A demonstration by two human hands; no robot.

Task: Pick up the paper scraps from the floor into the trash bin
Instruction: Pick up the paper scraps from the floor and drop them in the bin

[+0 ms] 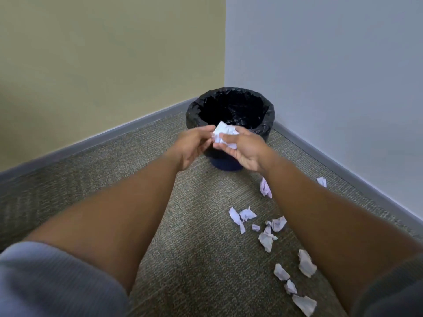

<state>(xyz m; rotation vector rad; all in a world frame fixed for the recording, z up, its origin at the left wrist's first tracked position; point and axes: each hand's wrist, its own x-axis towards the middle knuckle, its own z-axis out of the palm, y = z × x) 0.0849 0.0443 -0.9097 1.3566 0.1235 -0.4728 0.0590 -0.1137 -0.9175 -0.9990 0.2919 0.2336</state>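
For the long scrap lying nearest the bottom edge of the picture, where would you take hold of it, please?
Probably pinch the long scrap across its wider raised end, coming straight down from above. It lies flat on the carpet, clear of the wall, crumpled enough for fingertips to catch its ridges.

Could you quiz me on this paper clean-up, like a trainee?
1. True or false: the crumpled paper wad is held by both the left hand and the right hand.
2. Where does the trash bin stand? A) in the corner of the room B) mid-carpet C) on a table
3. Fill in: loose paper scraps lie on the carpet under the person's ____ arm.

Key: 1 true; 2 A; 3 right.
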